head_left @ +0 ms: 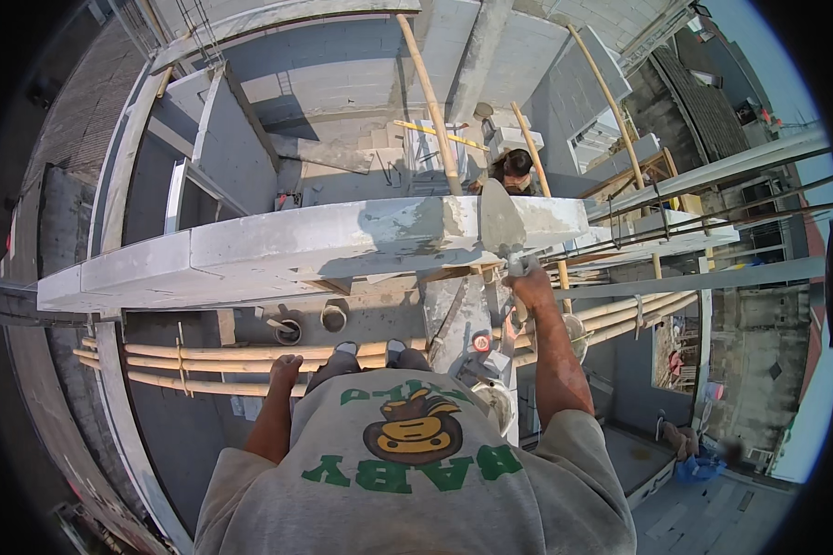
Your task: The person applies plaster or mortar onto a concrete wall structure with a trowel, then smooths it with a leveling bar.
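Observation:
My right hand [530, 287] is closed round the handle of a pointed trowel [503, 220]. The trowel's broad grey blade lies over the top of a pale block wall [278, 227], near its right end. Damp grey mortar marks the blocks just left of the blade. Low on the left, my left hand [287, 367] is beside my left leg, close to the bamboo poles [222, 361]. Its fingers are too small and foreshortened to show whether they are curled or hold anything.
Buckets [334, 316] stand beyond the bamboo rails; another bucket [498, 400] is by my right side. Steel bars [713, 222] jut out at the right. A person [514, 171] is below, behind the wall. Bamboo props [430, 102] rise beyond it.

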Demonstrator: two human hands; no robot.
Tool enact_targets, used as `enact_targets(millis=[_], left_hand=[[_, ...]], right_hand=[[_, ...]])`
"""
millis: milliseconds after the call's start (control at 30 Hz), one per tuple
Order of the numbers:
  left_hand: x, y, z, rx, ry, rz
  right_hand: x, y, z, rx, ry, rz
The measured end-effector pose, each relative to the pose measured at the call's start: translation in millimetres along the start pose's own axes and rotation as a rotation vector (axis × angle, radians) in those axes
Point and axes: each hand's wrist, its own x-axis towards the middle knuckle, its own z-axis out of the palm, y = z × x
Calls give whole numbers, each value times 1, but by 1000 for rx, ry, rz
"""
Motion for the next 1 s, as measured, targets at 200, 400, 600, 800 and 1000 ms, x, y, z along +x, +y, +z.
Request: enact_targets(millis=[200,400,600,800,1000], left_hand=[[18,-45,-6,442,-89,66],[9,-15,0,275,-58,33],[15,30,16,32,-71,188],[14,31,9,74,-33,208],[8,2,7,171,-25,68]], right_hand=[[13,30,-12,428,-58,197],[17,-2,37,-76,-10,17],[15,10,9,-5,-190,-28],[23,-7,17,-10,-186,99],[19,-33,12,-69,-295,-38]])
